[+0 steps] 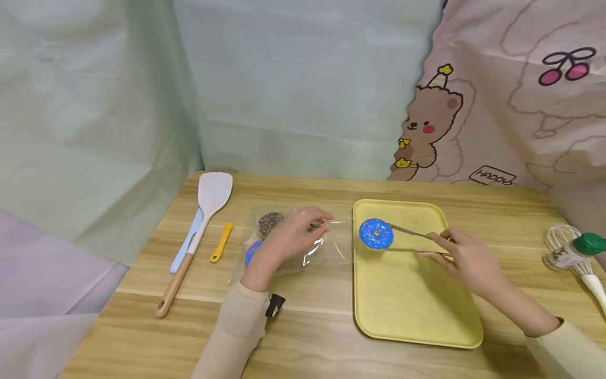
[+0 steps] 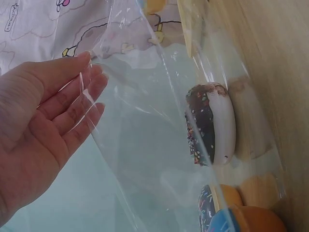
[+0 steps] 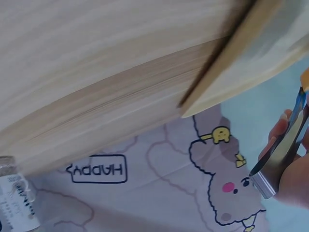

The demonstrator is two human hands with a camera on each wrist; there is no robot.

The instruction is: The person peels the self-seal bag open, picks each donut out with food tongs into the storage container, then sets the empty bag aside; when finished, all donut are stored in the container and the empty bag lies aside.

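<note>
My right hand (image 1: 473, 263) holds metal tongs (image 1: 409, 230), whose arms reach left to a blue sprinkled donut (image 1: 376, 234). The donut is over the upper left of a yellow tray (image 1: 416, 310); whether it touches the tray I cannot tell. In the right wrist view the tongs' metal end (image 3: 263, 186) shows within the hand. My left hand (image 1: 289, 237) is over a clear plastic bag (image 1: 331, 252), its fingertips at the raised film (image 2: 125, 106), thumb and fingers slightly apart. Inside the bag lie a chocolate donut (image 2: 207, 123) and other donuts, including a blue-topped one (image 1: 253, 252).
Left of the bag lie a white spatula (image 1: 215, 192) with wooden handle, a light blue utensil (image 1: 184, 245) and a small yellow spoon (image 1: 221, 243). A black clip (image 1: 275, 305) sits by the left sleeve. At far right are a green-capped jar (image 1: 575, 252) and a whisk (image 1: 594, 289).
</note>
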